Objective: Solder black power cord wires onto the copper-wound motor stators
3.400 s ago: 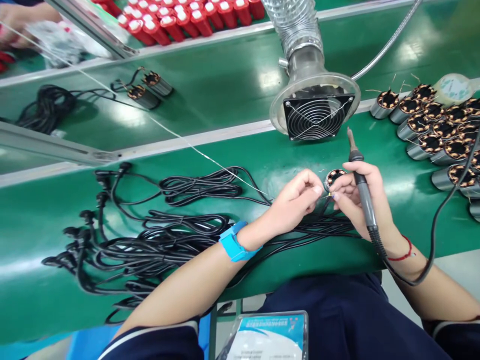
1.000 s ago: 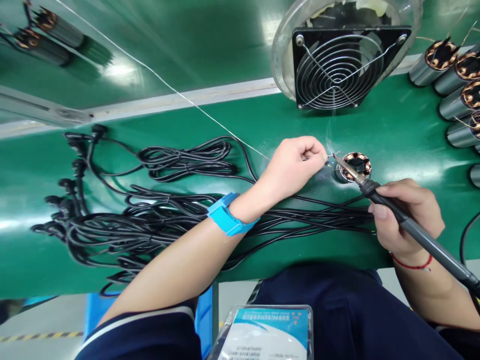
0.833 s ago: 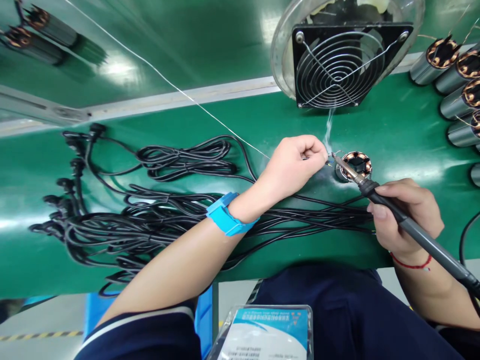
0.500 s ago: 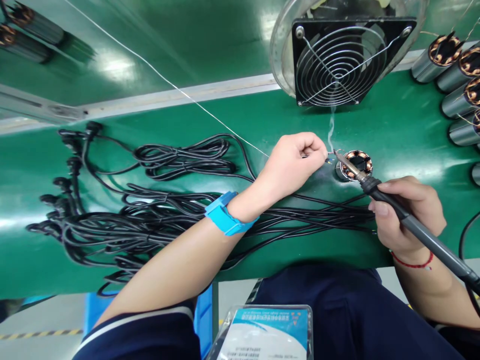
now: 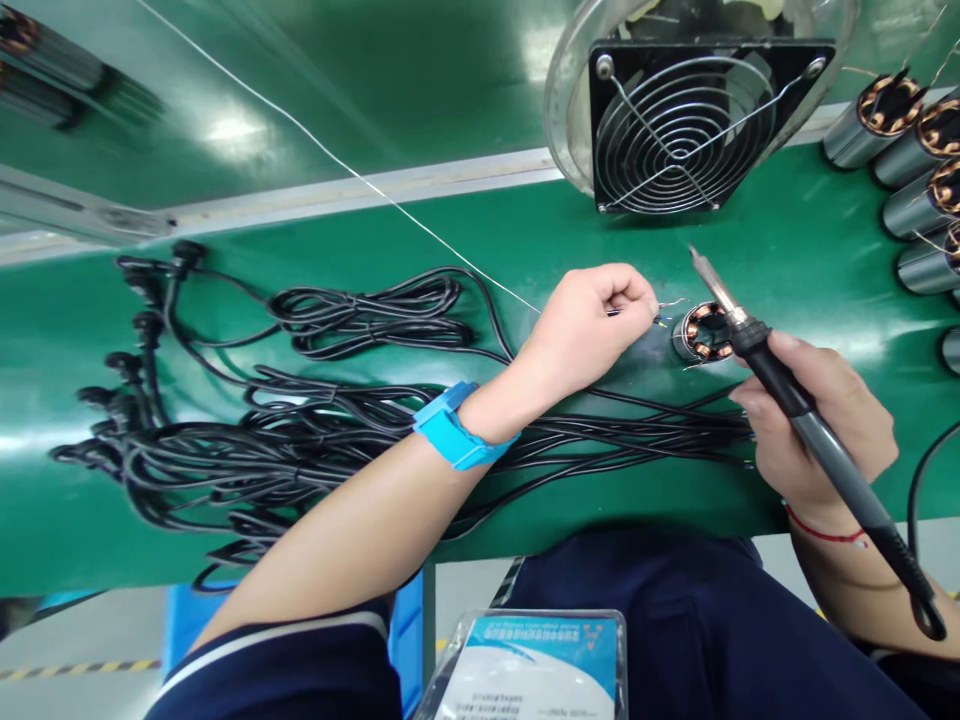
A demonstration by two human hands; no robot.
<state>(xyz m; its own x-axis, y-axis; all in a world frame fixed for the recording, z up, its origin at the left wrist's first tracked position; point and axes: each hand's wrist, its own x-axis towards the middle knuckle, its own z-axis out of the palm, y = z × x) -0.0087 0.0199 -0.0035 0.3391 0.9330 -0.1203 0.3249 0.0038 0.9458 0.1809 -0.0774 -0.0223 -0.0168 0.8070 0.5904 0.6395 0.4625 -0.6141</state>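
Observation:
My left hand (image 5: pixel 589 325) is closed in a pinch, with thin wire ends with blue and yellow tips (image 5: pixel 661 321) poking out past the fingertips. A thin solder wire (image 5: pixel 450 249) runs from the upper left into the same hand. My right hand (image 5: pixel 829 420) is wrapped around a soldering iron (image 5: pixel 825 440), whose tip points up and left, apart from the wires. Between the hands a motor stator (image 5: pixel 684 342) with copper windings stands on the green bench, partly hidden by the iron.
Black power cords (image 5: pixel 300 455) lie bundled across the bench at left and under my left forearm. A fan with a wire guard (image 5: pixel 679 155) stands at the back. Several more stators (image 5: pixel 859 130) line the right side. The iron's cable (image 5: pixel 915 480) loops at far right.
The soldering iron's tip has lifted away from the wire ends, up and to the right. The wisp of smoke is gone. My left hand has hardly moved.

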